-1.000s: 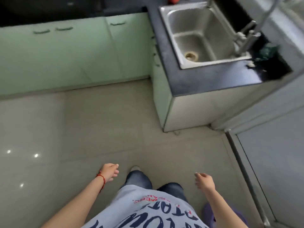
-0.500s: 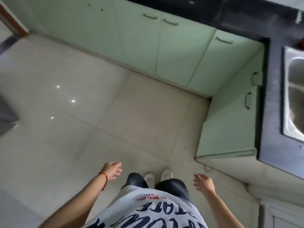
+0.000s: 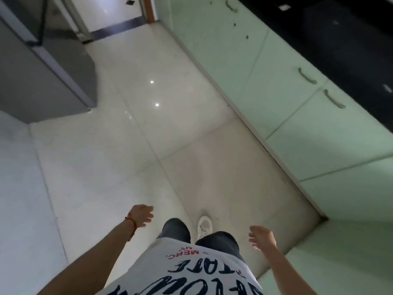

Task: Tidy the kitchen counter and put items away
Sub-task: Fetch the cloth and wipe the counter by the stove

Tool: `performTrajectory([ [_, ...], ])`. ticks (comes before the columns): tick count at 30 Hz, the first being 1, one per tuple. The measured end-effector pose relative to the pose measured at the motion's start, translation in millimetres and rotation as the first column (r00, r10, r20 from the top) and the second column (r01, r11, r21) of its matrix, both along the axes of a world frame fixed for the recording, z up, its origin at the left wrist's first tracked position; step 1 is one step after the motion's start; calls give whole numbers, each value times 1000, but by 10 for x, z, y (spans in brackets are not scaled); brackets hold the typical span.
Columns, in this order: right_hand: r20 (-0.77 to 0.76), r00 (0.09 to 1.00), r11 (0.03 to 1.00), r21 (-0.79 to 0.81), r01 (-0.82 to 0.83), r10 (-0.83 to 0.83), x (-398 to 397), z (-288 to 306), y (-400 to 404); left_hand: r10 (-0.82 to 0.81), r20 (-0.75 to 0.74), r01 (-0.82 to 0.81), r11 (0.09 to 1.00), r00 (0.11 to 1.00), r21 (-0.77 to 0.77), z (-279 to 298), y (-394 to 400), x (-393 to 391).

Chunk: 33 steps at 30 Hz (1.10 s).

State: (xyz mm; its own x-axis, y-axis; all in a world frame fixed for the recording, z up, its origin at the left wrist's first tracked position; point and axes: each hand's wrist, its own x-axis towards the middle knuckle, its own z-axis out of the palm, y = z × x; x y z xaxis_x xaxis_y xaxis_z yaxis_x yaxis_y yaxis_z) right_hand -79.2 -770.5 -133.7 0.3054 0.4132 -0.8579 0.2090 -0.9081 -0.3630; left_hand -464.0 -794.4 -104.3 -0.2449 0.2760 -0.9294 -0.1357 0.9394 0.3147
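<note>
Both hands hang free and hold nothing. The left hand (image 3: 141, 216), with a red string at its wrist, floats over the pale floor (image 3: 119, 158) with fingers loosely bent; the right hand (image 3: 262, 237) is spread and relaxed just beside the hip. Between them show dark trouser legs and one white shoe (image 3: 204, 227), toe pointing up the frame along the run of green cabinets (image 3: 302, 133).

The counter (image 3: 348, 45) is a dark strip at the upper right, above the cabinet doors, well apart from either hand. Only a few small pale specks show on it; what they are cannot be told.

The step in hand looks like walking and scanning, with nothing picked up. To do it well, the person should turn the head and body right so the counter fills the view, step close enough that a reach needs no leaning, and choose one item before either hand goes out. The grey appliance (image 3: 38, 81) on the left narrows the passage, so the left arm should keep close to the body.
</note>
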Motion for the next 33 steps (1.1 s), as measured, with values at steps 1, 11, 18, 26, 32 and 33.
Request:
performTrajectory([
  [1, 7, 1000, 1000, 4, -29, 29, -10, 3, 253, 13, -4, -13, 1000, 1000, -14, -7, 40, -12],
  [11, -6, 951, 948, 80, -309, 310, -1062, -36, 2534, 111, -95, -121, 986, 989, -116, -253, 736, -520],
  [18, 9, 926, 924, 69, -377, 377, -1904, -99, 3870, 130, -109, -144, 980, 986, -134, -208, 2126, -1382],
  [26, 57, 902, 900, 71, -430, 427, -2380, -54, 5156, 141, -83, -137, 989, 987, 48, 70, 4388, -2170],
  [32, 50, 907, 907, 18, -420, 419, -2669, -190, 6357, 124, -90, -113, 987, 988, 113, 14, 5786, -2526],
  [33, 44, 913, 913, 19, -408, 406, -2751, -183, 6614, 138, -94, -127, 986, 986, 110, -11, 5983, -2589],
])
